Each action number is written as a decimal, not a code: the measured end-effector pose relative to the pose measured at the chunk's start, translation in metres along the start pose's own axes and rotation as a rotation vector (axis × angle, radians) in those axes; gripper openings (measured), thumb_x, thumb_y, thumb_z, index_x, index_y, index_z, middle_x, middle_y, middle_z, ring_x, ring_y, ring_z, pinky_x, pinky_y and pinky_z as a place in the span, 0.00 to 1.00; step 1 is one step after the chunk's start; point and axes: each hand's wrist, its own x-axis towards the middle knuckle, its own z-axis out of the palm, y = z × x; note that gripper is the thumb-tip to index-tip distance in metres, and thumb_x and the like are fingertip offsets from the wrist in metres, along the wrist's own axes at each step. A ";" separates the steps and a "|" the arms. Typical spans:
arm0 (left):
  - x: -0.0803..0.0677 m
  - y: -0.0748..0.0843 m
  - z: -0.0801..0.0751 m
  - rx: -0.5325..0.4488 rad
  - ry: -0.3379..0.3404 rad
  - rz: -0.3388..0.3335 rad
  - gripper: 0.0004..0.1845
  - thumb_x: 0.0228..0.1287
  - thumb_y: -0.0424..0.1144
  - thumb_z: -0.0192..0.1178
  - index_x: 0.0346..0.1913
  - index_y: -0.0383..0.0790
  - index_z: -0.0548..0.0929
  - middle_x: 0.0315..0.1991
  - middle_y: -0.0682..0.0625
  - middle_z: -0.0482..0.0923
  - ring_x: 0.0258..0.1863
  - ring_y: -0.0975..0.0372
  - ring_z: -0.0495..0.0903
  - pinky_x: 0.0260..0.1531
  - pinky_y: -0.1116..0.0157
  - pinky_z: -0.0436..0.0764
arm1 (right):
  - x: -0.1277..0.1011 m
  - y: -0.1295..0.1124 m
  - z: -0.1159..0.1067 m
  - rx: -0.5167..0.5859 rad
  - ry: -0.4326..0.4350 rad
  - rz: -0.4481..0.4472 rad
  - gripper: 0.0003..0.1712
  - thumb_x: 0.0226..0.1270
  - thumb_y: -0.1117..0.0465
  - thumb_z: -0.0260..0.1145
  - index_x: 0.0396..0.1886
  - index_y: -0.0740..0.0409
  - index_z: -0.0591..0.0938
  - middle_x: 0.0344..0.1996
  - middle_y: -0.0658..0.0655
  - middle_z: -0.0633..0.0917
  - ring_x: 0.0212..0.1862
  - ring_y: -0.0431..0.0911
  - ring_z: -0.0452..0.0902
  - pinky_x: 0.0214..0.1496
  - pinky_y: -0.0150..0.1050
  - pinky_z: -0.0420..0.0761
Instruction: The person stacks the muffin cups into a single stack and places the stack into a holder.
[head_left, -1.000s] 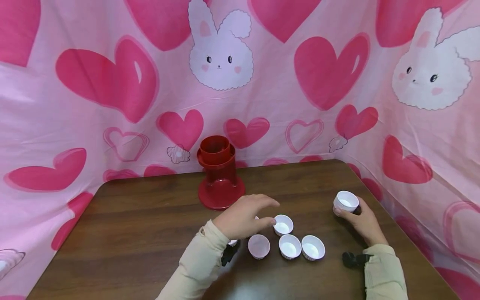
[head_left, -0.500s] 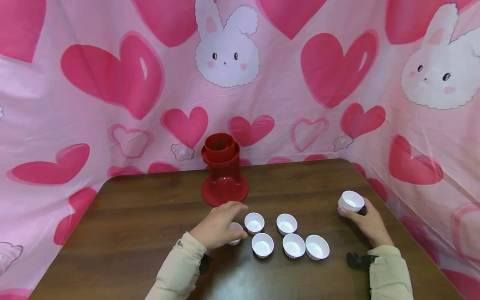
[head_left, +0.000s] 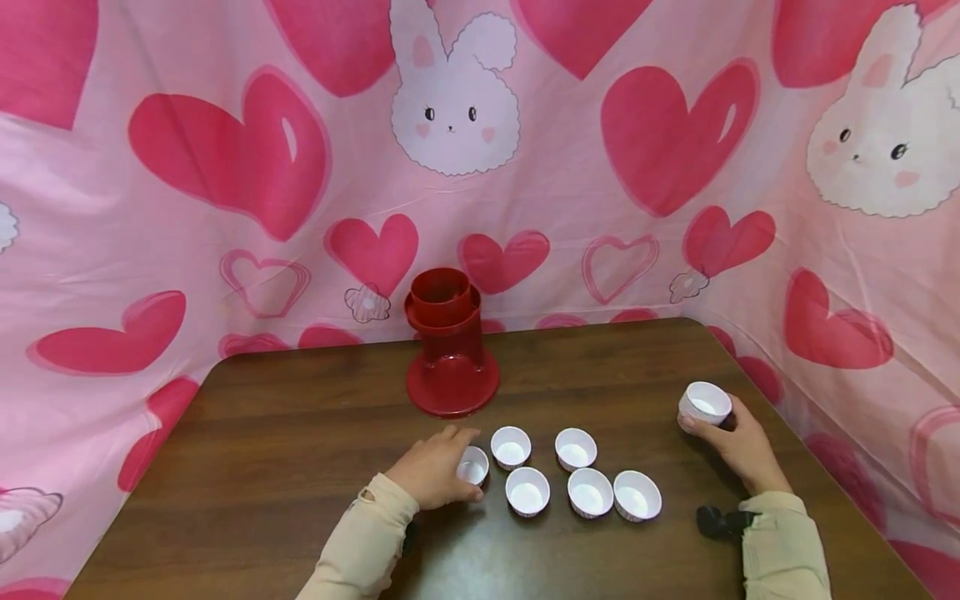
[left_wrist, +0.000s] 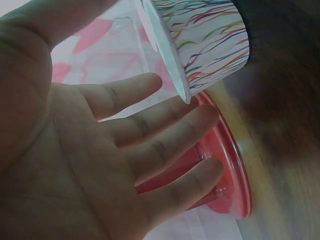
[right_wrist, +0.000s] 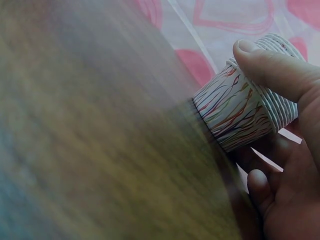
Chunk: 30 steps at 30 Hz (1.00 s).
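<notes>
My left hand (head_left: 433,473) is around the left side of a small paper baking cup (head_left: 473,465) on the table, its fingers spread and fairly straight. The left wrist view shows that cup (left_wrist: 212,42), white with coloured wavy lines, beyond the fingers (left_wrist: 170,145); whether they touch it I cannot tell. At the right, my right hand (head_left: 742,448) holds a stack of the same baking cups (head_left: 703,404). In the right wrist view the thumb lies over the nested rims of the stack (right_wrist: 240,105), its base near or on the table.
Several single baking cups (head_left: 590,493) stand mouth up in two loose rows right of my left hand. Behind them rises a red round-based holder (head_left: 453,385) with a cup-like top. Heart-patterned pink cloth (head_left: 555,192) hangs around the brown table (head_left: 315,433).
My left hand has moved left and down, away from the middle cups, to the leftmost baking cup. My right hand keeps hold of its stack. The view has shifted slightly.
</notes>
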 end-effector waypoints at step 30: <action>0.001 -0.008 0.000 -0.023 -0.040 0.037 0.33 0.49 0.36 0.78 0.60 0.33 0.78 0.53 0.40 0.79 0.49 0.48 0.80 0.52 0.47 0.78 | -0.002 -0.003 0.001 0.020 0.012 -0.004 0.47 0.65 0.53 0.74 0.72 0.72 0.59 0.61 0.77 0.70 0.60 0.67 0.65 0.62 0.65 0.64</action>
